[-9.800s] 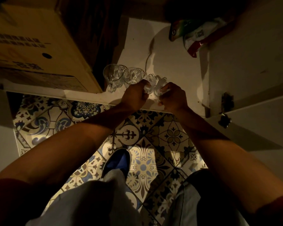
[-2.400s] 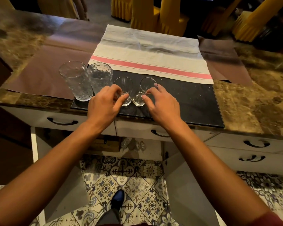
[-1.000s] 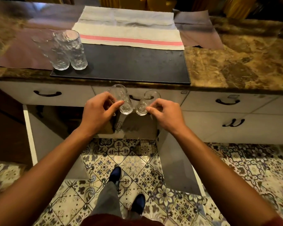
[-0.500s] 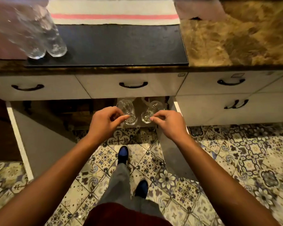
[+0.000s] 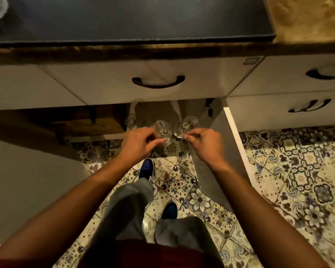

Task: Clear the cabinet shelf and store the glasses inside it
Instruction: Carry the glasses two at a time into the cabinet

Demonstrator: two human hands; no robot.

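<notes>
You are standing at a kitchen counter, looking straight down, with your left hand (image 5: 141, 143) pinching a small clear glass (image 5: 163, 130) between thumb and fingertips and your right hand (image 5: 203, 143) pinching a second small glass (image 5: 186, 125) the same way. Both glasses are tilting slightly and sitting just beside each other, apart by a narrow gap, in front of the open cabinet (image 5: 162, 113) below the drawer (image 5: 143, 80) with the dark curved handle (image 5: 158, 82). They are hanging above the near edge of the pale cabinet shelf (image 5: 155, 111), over the patterned floor tiles (image 5: 298, 171). More glassware (image 5: 131, 120) is showing faintly on the shelf to the left, too dim to count. A brown cardboard box (image 5: 81, 122) is filling the left part of the cabinet opening. The open cabinet doors are standing at either side, the right door (image 5: 226, 151) edge-on beside your right wrist. A black mat (image 5: 133, 18) is lying on the marble counter (image 5: 307, 18) at the far edge. Your blue shoes (image 5: 147, 167) are showing below your hands.
</notes>
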